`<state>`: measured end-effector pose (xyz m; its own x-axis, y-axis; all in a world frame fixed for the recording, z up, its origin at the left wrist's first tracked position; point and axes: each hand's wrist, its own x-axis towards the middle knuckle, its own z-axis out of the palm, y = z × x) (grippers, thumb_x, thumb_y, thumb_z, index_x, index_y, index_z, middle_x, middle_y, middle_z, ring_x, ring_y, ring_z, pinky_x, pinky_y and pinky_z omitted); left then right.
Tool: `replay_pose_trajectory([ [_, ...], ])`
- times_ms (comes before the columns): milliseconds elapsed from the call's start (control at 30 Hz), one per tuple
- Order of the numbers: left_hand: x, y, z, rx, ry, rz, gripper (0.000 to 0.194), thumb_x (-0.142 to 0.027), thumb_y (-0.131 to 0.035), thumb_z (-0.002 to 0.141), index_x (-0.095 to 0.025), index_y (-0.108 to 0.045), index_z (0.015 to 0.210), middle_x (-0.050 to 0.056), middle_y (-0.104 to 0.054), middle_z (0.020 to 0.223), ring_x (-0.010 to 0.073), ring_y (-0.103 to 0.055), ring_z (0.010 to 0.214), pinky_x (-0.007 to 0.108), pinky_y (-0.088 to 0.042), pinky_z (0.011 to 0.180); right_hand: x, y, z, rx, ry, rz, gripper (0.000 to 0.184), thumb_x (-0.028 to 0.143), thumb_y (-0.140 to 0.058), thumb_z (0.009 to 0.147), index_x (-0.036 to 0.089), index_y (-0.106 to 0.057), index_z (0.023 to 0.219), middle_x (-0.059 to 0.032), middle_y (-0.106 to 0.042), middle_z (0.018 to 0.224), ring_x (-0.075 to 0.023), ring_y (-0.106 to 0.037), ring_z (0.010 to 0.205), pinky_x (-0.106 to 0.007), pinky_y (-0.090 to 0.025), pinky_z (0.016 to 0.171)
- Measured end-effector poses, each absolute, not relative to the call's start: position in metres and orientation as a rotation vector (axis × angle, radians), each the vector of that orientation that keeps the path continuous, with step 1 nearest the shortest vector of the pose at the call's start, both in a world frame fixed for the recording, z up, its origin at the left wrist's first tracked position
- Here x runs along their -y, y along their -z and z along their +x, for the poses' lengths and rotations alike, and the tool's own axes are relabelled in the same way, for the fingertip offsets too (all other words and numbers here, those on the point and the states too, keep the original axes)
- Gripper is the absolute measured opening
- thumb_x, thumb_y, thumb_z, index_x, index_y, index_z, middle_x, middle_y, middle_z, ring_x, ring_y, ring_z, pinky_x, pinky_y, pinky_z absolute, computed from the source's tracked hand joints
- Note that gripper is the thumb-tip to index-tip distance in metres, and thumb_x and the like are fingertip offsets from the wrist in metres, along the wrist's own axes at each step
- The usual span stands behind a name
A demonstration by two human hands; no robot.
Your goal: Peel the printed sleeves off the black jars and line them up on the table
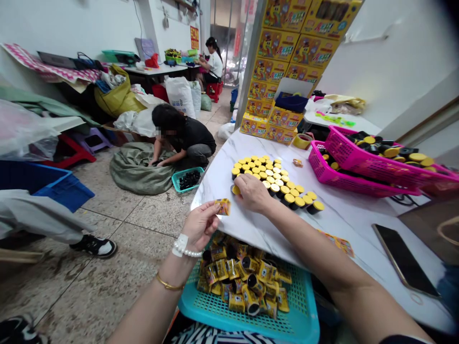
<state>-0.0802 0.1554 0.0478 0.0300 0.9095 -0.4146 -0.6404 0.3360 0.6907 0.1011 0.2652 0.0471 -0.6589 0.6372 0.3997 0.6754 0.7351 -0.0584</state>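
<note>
Between the thumb and fingers of my left hand (202, 220) is a small yellow printed label (223, 207), held out past the table's edge. My right hand (253, 192) reaches over the white table to the near left side of a cluster of small black tubs with yellow lids (269, 173). Its fingers close on one yellow-lidded tub (235, 190), partly hidden by the hand. Below the table edge, a turquoise basket (301, 310) on my lap holds many black tubs wrapped in yellow printed labels (247, 279).
Pink baskets (362, 167) of yellow-lidded tubs stand at the right, near a phone (405, 258) and more labels (339, 242). Stacked yellow cartons (276, 57) rise behind the table. A person (186, 138) crouches by a green sack (139, 167); another person (213, 64) sits farther back.
</note>
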Motion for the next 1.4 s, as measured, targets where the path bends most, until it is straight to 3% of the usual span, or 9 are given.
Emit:
replay_pose_trajectory([
  [100,-0.166,-0.045,-0.079,-0.881,-1.230,0.290,0.014,-0.011,-0.076,0.075,-0.008,-0.065,0.084,0.001,-0.068,0.073,-0.0017,-0.043,0.036,0.008,-0.021,0.028,-0.251,-0.047,0.109,2.335,-0.212,-1.009,0.034,0.015,-0.059,0.073,0.018,-0.056,0.106,-0.0052,-0.060,0.091,-0.0186,-0.053,0.077,-0.032,-0.045,0.070],
  [167,-0.172,-0.044,-0.077,-0.842,-1.240,0.247,0.012,-0.009,-0.074,0.076,-0.008,-0.064,0.083,0.001,-0.067,0.072,-0.0024,-0.040,0.035,0.008,-0.021,0.028,-0.242,-0.049,0.117,2.038,-0.629,-0.984,0.035,0.022,-0.061,0.076,0.021,-0.054,0.110,-0.0029,-0.061,0.090,-0.0165,-0.055,0.074,-0.030,-0.047,0.067],
  [233,-0.179,-0.046,-0.073,-0.816,-1.246,0.214,0.011,-0.007,-0.073,0.077,-0.008,-0.063,0.081,0.000,-0.065,0.071,-0.0028,-0.037,0.035,0.008,-0.020,0.028,-0.235,-0.052,0.123,1.749,-0.992,-0.919,0.029,0.031,-0.063,0.080,0.022,-0.056,0.106,-0.0033,-0.064,0.091,-0.0172,-0.059,0.076,-0.031,-0.050,0.067],
  [333,-0.186,-0.050,-0.064,-0.784,-1.234,0.200,0.011,-0.006,-0.072,0.077,-0.008,-0.062,0.080,-0.002,-0.062,0.068,-0.0027,-0.035,0.035,0.008,-0.019,0.028,-0.229,-0.055,0.126,1.534,-1.233,-0.836,0.030,0.042,-0.068,0.079,0.023,-0.061,0.101,-0.0053,-0.068,0.097,-0.0203,-0.064,0.085,-0.036,-0.054,0.075],
  [467,-0.194,-0.055,-0.054,-0.702,-1.192,0.191,0.004,-0.006,-0.066,0.081,-0.008,-0.063,0.082,-0.001,-0.061,0.067,-0.0021,-0.036,0.035,0.008,-0.020,0.028,-0.227,-0.054,0.122,1.485,-1.269,-0.834,0.030,0.042,-0.075,0.076,0.023,-0.065,0.097,-0.0050,-0.071,0.097,-0.0214,-0.067,0.091,-0.039,-0.054,0.084],
  [600,-0.197,-0.053,-0.050,-0.649,-1.198,0.127,0.005,-0.004,-0.062,0.082,-0.009,-0.062,0.081,-0.002,-0.060,0.066,-0.0021,-0.034,0.035,0.008,-0.018,0.028,-0.224,-0.058,0.121,1.472,-1.216,-0.890,0.027,0.039,-0.075,0.076,0.022,-0.063,0.093,-0.0060,-0.073,0.096,-0.0209,-0.068,0.089,-0.039,-0.055,0.084],
  [967,-0.196,-0.042,-0.039,-0.802,-1.223,0.314,0.020,-0.018,-0.078,0.072,-0.009,-0.064,0.082,0.000,-0.064,0.068,-0.0017,-0.037,0.036,0.010,-0.018,0.029,-0.215,-0.058,0.125,1.640,-0.976,-1.017,0.023,0.023,-0.072,0.075,0.022,-0.057,0.092,-0.0070,-0.074,0.104,-0.0201,-0.071,0.091,-0.039,-0.058,0.086],
  [1200,-0.200,-0.037,-0.037,-0.783,-1.221,0.290,0.010,-0.016,-0.069,0.083,-0.010,-0.061,0.085,0.002,-0.065,0.069,0.0009,-0.042,0.036,0.010,-0.020,0.027,-0.221,-0.056,0.123,1.357,-1.224,-1.016,0.029,0.035,-0.077,0.073,0.022,-0.053,0.083,0.0019,-0.067,0.070,-0.0154,-0.067,0.065,-0.033,-0.060,0.066],
  [1400,-0.205,-0.040,-0.040,-0.704,-1.205,0.159,0.011,-0.009,-0.056,0.090,-0.009,-0.059,0.080,-0.001,-0.059,0.064,-0.0003,-0.037,0.035,0.010,-0.020,0.027,-0.213,-0.056,0.123,1.606,-1.011,-1.050,0.020,0.027,-0.072,0.075,0.023,-0.055,0.084,-0.0041,-0.074,0.090,-0.0153,-0.068,0.070,-0.032,-0.059,0.069],
])
